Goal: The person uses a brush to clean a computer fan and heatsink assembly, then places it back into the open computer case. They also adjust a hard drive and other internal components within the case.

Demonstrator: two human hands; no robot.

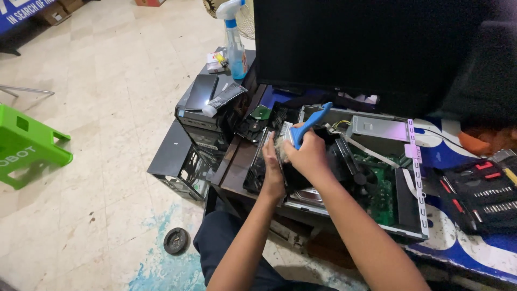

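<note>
Over open PC case (414, 178): R hand (308, 156) w/ brush (311, 125)

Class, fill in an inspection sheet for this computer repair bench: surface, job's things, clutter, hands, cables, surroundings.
Surface: blue bench top, scuffed white in patches.
Job's things: open computer case with green circuit board; blue-handled brush; a dusty part held over the case.
Clutter: screwdriver kit, spray bottle, grey tube, second computer case.
Hands: left hand steadies the part; right hand, fingers closed on the brush.
Cables: flat grey ribbon cable across the case; coloured wires near the power supply.
Surroundings: dark monitor, green stool, tiled floor.
</note>
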